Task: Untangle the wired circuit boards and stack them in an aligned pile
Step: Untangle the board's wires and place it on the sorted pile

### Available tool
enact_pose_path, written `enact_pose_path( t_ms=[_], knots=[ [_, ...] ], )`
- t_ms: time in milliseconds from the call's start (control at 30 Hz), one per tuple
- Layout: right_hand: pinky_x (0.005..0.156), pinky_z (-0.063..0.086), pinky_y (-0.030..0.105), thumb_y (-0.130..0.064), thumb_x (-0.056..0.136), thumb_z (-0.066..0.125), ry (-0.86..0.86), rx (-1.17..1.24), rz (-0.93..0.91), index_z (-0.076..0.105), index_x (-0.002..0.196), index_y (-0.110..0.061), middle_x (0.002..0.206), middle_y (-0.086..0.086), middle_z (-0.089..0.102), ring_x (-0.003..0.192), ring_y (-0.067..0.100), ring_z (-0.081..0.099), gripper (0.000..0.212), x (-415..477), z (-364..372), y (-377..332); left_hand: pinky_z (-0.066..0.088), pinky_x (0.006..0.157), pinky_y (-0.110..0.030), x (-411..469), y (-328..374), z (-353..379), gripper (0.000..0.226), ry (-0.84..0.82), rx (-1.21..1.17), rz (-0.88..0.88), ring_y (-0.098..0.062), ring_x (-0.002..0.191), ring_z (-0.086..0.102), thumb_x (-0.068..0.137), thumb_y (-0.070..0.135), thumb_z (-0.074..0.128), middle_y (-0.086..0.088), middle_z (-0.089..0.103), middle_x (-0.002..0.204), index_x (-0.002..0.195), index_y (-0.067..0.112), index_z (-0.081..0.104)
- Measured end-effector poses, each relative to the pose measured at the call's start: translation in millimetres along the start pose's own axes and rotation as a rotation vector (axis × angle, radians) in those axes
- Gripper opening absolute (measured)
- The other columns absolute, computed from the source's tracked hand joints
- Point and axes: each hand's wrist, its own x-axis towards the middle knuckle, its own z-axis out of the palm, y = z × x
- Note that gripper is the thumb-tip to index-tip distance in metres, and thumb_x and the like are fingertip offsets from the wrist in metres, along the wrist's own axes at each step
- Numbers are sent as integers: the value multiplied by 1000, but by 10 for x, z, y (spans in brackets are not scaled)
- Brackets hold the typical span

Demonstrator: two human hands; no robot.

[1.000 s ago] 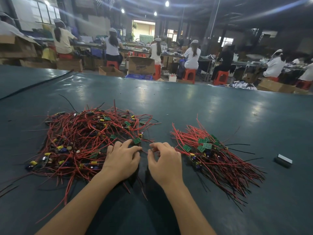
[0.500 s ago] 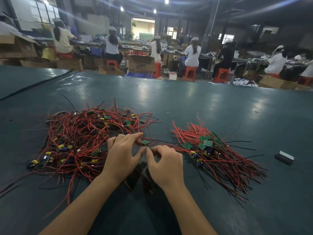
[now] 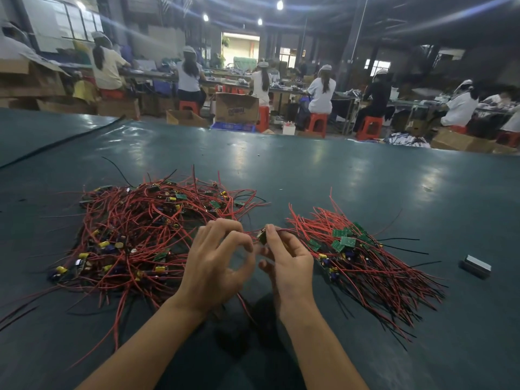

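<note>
A big tangled heap (image 3: 135, 232) of red and black wires with small circuit boards and yellow capacitors lies on the left of the dark green table (image 3: 323, 175). To the right lies an aligned pile (image 3: 354, 249) of green boards, its wires fanned toward the lower right. Between the two, my right hand (image 3: 287, 263) is raised and pinches one small board (image 3: 262, 236) between thumb and forefinger. Close beside it, my left hand (image 3: 216, 260) has curled fingers, thumb and forefinger pinching the red wire that runs to that board.
A small grey block (image 3: 477, 266) lies on the table at the right. A loose black wire (image 3: 118, 170) trails behind the heap. Beyond the far table edge, people sit on red stools at benches among cardboard boxes (image 3: 236, 108).
Both hands have lifted off the table with one board drawn from the heap's edge. The right hand now holds the board upright while the left has slid back along its wire.
</note>
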Motion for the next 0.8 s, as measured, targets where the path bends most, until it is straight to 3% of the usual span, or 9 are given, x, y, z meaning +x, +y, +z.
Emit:
enact_pose_path(
  t_ms=[100,200,267,367,467,600,700,800],
  knots=[
    [59,52,26,-16,89,70,-33,28,-34,79,75,-26,78,-3,73,68,8,65,19,-1,-4,-9,39,53,-32,-7,57,16,31,-139,-194,-185,-14,53,47,90,38,57,10,50,62,63,24,53],
    [73,49,37,-8,90,67,-77,49,-58,80,81,-21,90,5,76,83,16,67,21,-18,18,5,43,50,-30,-42,133,82,49,-267,-539,-554,-10,51,55,92,58,41,1,59,56,60,26,58],
    [83,53,40,-1,91,63,-121,83,-50,80,80,-17,93,10,76,88,20,69,25,-43,40,24,44,51,-20,-57,146,129,53,-250,-673,-680,-7,52,58,95,61,41,1,64,60,69,23,67],
    [94,54,43,-4,93,61,-129,77,-22,81,80,-16,95,13,76,96,28,69,26,-76,66,54,45,49,-19,-51,121,166,42,-174,-727,-712,-9,51,60,98,46,39,0,66,60,85,22,70],
    [90,52,45,-15,93,64,-32,60,-2,81,82,-22,90,7,76,91,24,68,21,-62,75,70,46,48,-24,-61,95,185,41,-122,-620,-669,-12,48,58,98,40,40,-7,64,60,73,18,64],
    [85,53,48,-23,91,68,-4,47,64,81,79,-26,85,3,74,88,26,65,18,-49,70,76,44,50,-17,-49,101,162,32,-75,-596,-648,-6,48,55,97,39,43,-3,63,63,72,31,61],
    [69,51,34,-20,92,66,-43,30,107,81,80,-27,82,-3,73,77,20,59,21,-49,62,79,46,52,-18,-11,120,126,27,-62,-741,-720,-6,52,57,95,44,47,1,62,63,74,35,62],
    [69,58,33,-14,94,63,-119,71,130,81,80,-19,86,9,76,79,25,69,24,-59,71,84,54,62,-22,22,129,129,34,-117,-906,-877,-12,69,70,90,50,47,2,72,74,82,29,72]
  ],
)
